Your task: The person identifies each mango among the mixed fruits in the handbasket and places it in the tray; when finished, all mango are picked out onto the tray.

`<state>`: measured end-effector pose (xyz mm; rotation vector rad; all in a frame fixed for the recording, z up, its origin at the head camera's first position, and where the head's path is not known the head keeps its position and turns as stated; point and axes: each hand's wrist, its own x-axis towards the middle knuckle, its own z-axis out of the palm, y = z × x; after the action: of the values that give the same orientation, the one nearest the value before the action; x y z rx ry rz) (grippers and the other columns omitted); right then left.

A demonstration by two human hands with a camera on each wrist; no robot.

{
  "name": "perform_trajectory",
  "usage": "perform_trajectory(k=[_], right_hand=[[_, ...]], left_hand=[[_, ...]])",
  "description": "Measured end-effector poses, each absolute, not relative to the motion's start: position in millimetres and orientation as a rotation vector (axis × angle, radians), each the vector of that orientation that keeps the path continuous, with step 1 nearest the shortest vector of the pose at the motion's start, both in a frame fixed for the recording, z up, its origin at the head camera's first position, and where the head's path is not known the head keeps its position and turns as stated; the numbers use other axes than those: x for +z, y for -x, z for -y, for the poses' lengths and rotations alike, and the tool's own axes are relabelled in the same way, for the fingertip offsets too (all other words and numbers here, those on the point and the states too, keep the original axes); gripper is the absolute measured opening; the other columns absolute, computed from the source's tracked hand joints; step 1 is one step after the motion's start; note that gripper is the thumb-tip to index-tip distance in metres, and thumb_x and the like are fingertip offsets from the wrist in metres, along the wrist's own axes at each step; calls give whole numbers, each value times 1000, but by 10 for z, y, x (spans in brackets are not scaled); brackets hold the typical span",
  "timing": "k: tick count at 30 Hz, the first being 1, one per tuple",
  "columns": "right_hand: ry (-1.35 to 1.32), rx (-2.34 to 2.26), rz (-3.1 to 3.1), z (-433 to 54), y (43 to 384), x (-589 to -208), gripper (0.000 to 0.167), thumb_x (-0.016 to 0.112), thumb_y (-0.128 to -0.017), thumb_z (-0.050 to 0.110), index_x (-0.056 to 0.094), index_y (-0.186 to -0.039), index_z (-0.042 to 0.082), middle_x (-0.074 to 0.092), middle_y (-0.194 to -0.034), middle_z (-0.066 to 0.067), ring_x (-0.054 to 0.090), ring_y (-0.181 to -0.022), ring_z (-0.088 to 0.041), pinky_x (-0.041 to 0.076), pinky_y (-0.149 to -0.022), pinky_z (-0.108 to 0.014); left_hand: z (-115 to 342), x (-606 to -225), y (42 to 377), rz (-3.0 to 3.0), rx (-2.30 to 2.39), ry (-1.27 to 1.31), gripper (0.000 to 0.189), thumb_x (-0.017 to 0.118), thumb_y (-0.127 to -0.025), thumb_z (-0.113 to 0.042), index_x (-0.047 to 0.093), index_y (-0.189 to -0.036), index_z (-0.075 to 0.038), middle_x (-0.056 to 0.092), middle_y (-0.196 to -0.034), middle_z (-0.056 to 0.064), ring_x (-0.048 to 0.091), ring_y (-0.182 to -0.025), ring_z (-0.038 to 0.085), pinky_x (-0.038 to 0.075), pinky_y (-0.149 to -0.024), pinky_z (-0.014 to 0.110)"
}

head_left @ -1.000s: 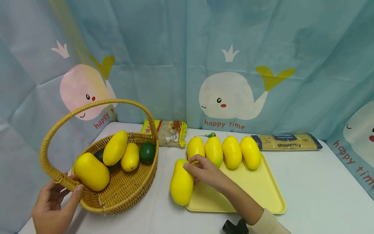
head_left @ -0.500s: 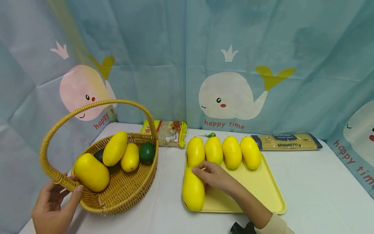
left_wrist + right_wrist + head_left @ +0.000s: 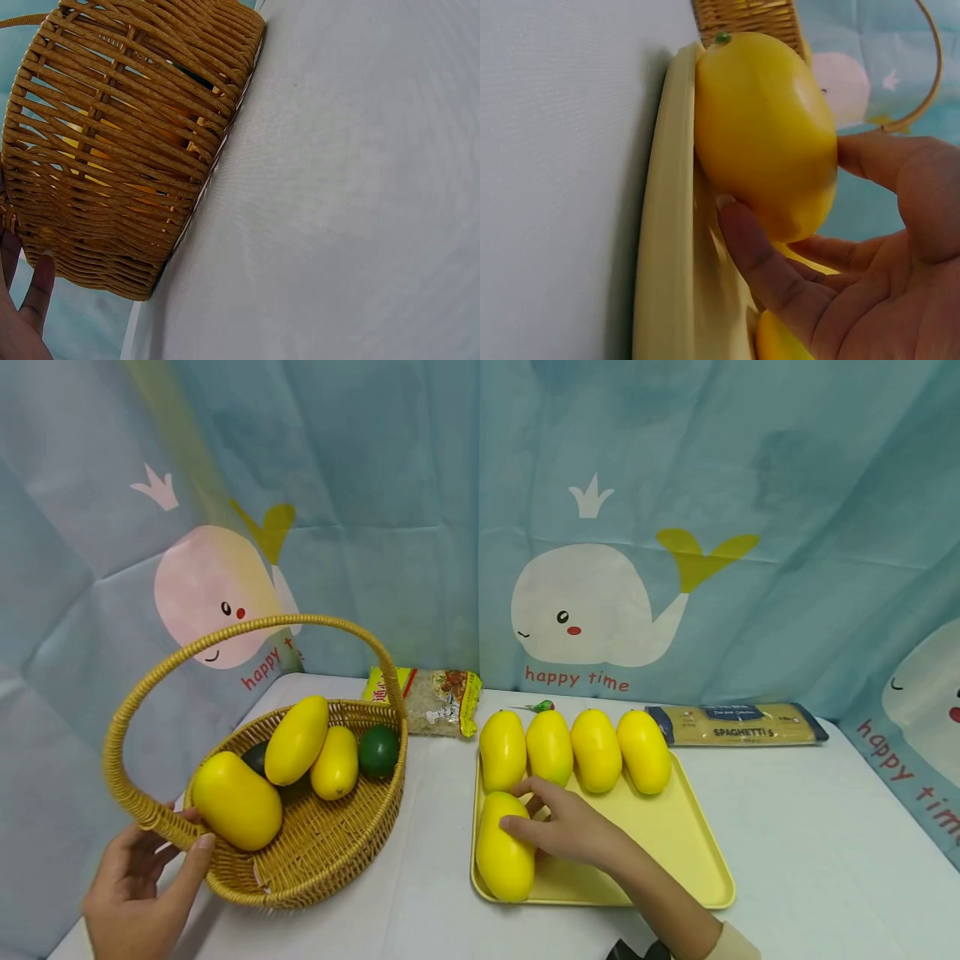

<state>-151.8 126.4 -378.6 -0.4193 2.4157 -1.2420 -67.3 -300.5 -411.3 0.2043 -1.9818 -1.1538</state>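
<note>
My left hand (image 3: 142, 889) holds the rim of a wicker basket (image 3: 330, 852) near the handle's base, thumb on the near side. Inside the basket lie three yellow mangoes (image 3: 297, 742) and dark green fruits (image 3: 378, 752), some partly covered. My right hand (image 3: 566, 827) grips a yellow mango (image 3: 502, 856) between thumb and fingers at the near left corner of a pale yellow tray (image 3: 645, 843). In the right wrist view this mango (image 3: 765, 127) lies against the tray's rim (image 3: 667, 247). A row of several mangoes (image 3: 596, 752) lies along the tray's far side.
Behind the basket lies a plastic food packet (image 3: 442, 702). A small green and red object (image 3: 542, 706) sits behind the tray. A spaghetti pack (image 3: 738, 725) lies at the back right, before a whale-print curtain (image 3: 420, 527). Something black (image 3: 637, 952) shows at the bottom edge.
My right hand has carried the mango rightward from beside the tray onto its near left corner. The left hand and the basket stay as they were.
</note>
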Motion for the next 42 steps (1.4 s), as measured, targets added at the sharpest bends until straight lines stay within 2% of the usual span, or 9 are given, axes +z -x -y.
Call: perform_trajectory(k=[7, 13, 23, 31, 39, 42], right_hand=[[369, -1332, -2338, -1247, 1487, -3780, 51, 69, -96, 38, 54, -133, 7, 60, -109, -12, 64, -70, -23, 58, -66, -35], [383, -1358, -2333, -1242, 1487, -3783, 50, 68, -97, 37, 53, -133, 6, 60, -110, -14, 64, -68, -23, 59, -65, -36], [387, -1316, -2343, -1281, 1501, -3760, 52, 68, -96, 42, 54, -132, 7, 62, -110, -11, 66, -71, -24, 58, -67, -34], [407, -1270, -2456, -1307, 1523, -3666, 51, 68, -96, 40, 57, -132, 6, 63, -105, -7, 62, -74, -22, 55, -62, -33], [552, -1179, -2594, -1219, 1621, -3472, 40, 68, -97, 36, 64, -122, 6, 63, -104, -5, 58, -81, -20, 54, -69, -33], [655, -1114, -2640, -1112, 1683, -3346, 37, 68, -96, 33, 65, -121, 5, 64, -108, -6, 59, -87, -21, 55, -74, -33]], left_hand=[[3010, -4125, 674, 1987, -1145, -225, 58, 72, -81, 19, 58, -134, 2, 66, -112, -1, 64, -101, 10, 51, -84, 9], [3019, -4123, 681, 1985, -1147, -196, 60, 72, -79, 22, 58, -134, 3, 66, -113, 1, 65, -101, 11, 52, -84, 10], [3022, -4128, 678, 1983, -1150, -189, 61, 72, -79, 22, 57, -135, 2, 66, -114, 1, 65, -102, 11, 52, -85, 10], [3020, -4126, 678, 1974, -1151, -186, 60, 72, -78, 23, 58, -133, 4, 67, -113, 1, 65, -101, 11, 52, -85, 10], [3013, -4119, 673, 1985, -1145, -189, 60, 71, -79, 21, 58, -134, 2, 66, -114, 0, 64, -102, 11, 52, -85, 9], [3011, -4117, 672, 1989, -1143, -189, 59, 71, -80, 21, 58, -135, 2, 66, -114, 0, 64, -102, 11, 51, -85, 9]])
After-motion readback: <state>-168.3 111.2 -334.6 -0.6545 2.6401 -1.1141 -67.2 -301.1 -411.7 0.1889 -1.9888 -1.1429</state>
